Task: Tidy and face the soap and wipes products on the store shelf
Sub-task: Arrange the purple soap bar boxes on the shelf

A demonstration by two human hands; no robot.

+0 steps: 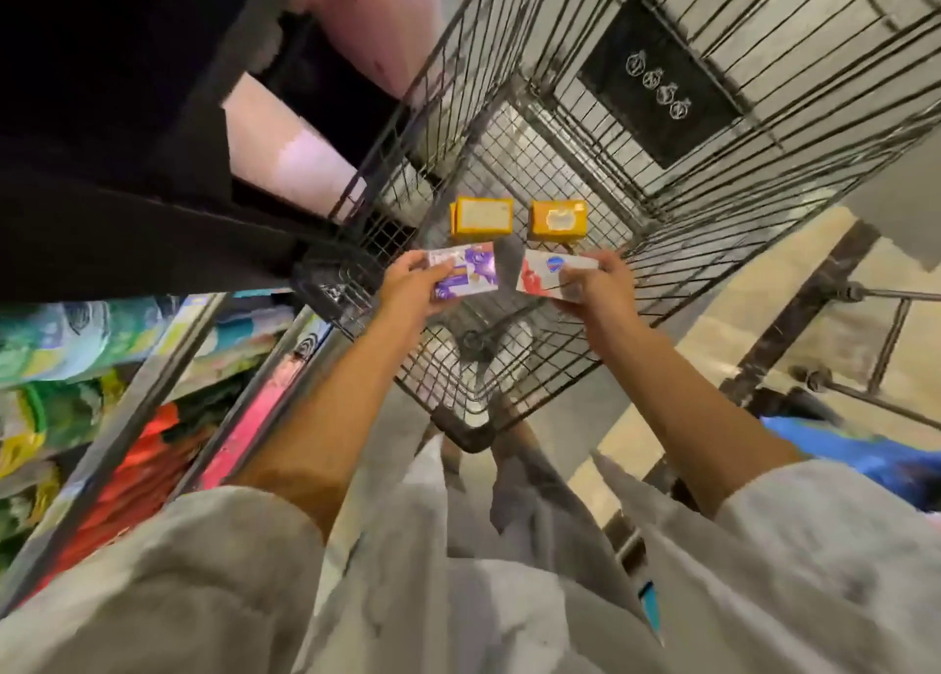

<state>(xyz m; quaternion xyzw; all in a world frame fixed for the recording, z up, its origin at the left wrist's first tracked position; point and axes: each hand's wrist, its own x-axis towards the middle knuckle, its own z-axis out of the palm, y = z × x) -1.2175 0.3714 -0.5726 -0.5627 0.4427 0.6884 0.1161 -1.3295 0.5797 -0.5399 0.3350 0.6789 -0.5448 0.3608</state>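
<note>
From the head view, much is blurred: the packs on the store shelf (117, 383) at the lower left smear into green, yellow, red and pale blue shapes, and neither their print nor their number can be made out. The upper left is a dark mass with pale pink patches between black bars; what these are cannot be told. The shelf runs off the left and bottom edges.

Two hands reach out over a wire shopping cart (677, 174). The left hand (407, 286) grips one purple-and-white soap box (466, 271), thumb on top and fingers curled beneath its near end. The right hand (598, 286) pinches one white-and-red soap box (552, 273) that bears a blue shield mark, fingers wrapped round its right end. The two boxes are held side by side above the cart's near end, their inner ends just apart, and part of each is covered by the fingers.

On the cart's mesh floor lie two orange soap boxes (481, 218) and (558, 220), side by side and apart, just beyond the held pair. A black panel with four white marks hangs on the cart's far wall.

Pale grey sleeves (814, 520) fill the bottom. Through the mesh show white shoes and a grey floor; to the right the floor is beige tile with metal rails.
</note>
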